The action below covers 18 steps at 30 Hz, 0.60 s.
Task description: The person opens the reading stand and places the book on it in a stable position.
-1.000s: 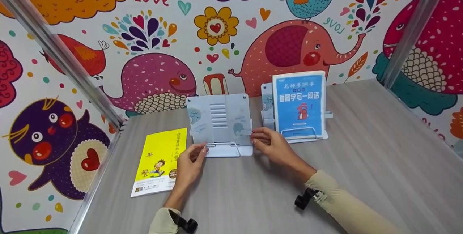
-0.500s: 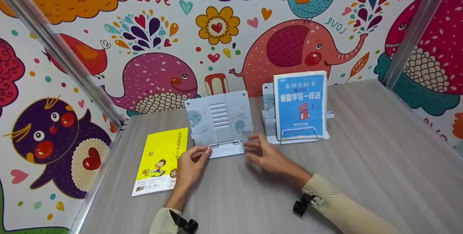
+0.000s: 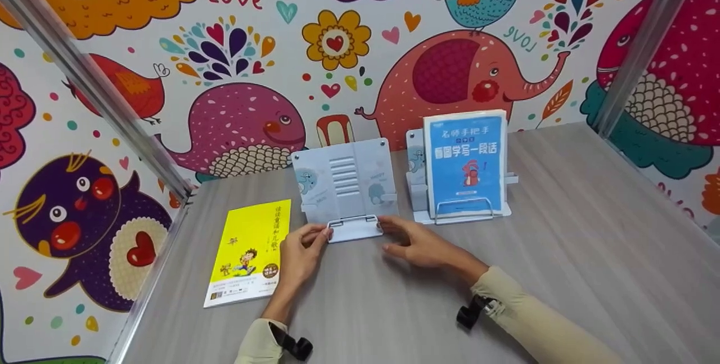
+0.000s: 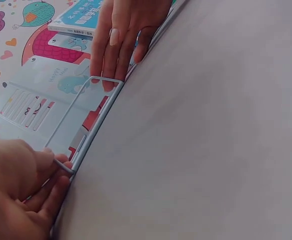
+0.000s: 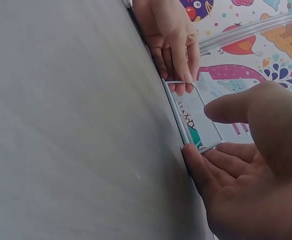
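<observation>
A pale book stand with slots and cartoon animal prints stands upright on the table in the head view. My left hand pinches the left end of its front wire bar between thumb and fingers. At the bar's right end, my right hand touches the stand with extended fingers, its thumb held apart. In the right wrist view the right hand's fingers lie under that corner. A yellow book lies flat beside my left hand.
Right of the book stand, a second book stand holds a blue-covered book upright. A cartoon-printed wall rises behind the table, with metal posts at its corners.
The book stand has turned slightly, its top right corner now higher. My right hand has moved from the stand's right side down to the front bar's right end. My left hand keeps its pinch.
</observation>
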{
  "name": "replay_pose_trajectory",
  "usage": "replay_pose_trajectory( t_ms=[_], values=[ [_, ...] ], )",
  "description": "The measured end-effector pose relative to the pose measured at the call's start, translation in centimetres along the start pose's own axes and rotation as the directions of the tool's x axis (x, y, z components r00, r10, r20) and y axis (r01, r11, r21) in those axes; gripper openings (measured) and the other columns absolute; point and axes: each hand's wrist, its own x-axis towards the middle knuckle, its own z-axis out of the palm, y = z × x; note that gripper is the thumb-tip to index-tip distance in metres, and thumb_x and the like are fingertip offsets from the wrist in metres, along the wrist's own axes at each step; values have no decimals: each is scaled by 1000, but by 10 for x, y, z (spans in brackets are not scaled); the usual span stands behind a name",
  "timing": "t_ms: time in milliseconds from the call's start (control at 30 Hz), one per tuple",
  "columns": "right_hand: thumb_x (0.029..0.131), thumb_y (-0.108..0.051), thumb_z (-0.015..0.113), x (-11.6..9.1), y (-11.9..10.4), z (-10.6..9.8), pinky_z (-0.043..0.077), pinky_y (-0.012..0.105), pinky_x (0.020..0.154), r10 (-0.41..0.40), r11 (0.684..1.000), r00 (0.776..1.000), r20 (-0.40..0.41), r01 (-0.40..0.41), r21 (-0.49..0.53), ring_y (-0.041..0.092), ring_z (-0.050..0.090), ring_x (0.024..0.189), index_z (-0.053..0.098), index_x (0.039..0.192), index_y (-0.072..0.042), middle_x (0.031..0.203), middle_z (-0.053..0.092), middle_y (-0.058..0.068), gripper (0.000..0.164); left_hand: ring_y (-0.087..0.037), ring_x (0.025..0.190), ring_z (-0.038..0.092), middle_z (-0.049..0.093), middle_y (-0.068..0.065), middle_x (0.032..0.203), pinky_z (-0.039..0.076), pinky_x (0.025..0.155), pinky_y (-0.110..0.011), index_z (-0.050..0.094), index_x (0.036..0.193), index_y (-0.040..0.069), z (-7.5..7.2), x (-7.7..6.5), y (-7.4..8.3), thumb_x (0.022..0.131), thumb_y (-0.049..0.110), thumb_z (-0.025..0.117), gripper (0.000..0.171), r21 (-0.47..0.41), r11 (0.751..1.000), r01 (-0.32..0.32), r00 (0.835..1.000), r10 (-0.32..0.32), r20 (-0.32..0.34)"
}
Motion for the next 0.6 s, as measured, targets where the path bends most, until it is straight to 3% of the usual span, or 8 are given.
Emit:
replay_pose_trajectory(
  t_ms=[200, 367, 600],
  values=[
    [108, -19, 67, -1, 2, -2, 38, 60, 127, 6, 1000, 1000, -8, -6, -8, 34, 47, 156, 39, 166, -6, 167, 50, 15, 66, -21, 99, 82, 85, -6, 105, 59, 86, -16, 82, 114, 8, 5, 5, 1, 102, 16, 76, 16, 2, 1000, -5, 1000, 5, -11],
    [107, -17, 67, -1, 2, 1, 39, 60, 126, 7, 1000, 1000, -29, -7, 5, 34, 48, 156, 41, 165, -6, 167, 50, 15, 65, -21, 101, 82, 85, -8, 108, 63, 92, -27, 81, 117, 6, 5, 3, 3, 104, 14, 74, 17, 27, 1000, -6, 1000, 7, -6],
    [104, -15, 69, 1, -12, 17, 47, 55, 122, 1, 1000, 979, -204, -1, -3, 31, 52, 148, 47, 160, -9, 162, 51, 11, 60, -26, 112, 79, 81, -12, 121, 62, 103, -40, 75, 131, 3, -1, -1, 7, 107, 13, 69, 27, 27, 1000, -1, 999, 0, 35]
  ],
)
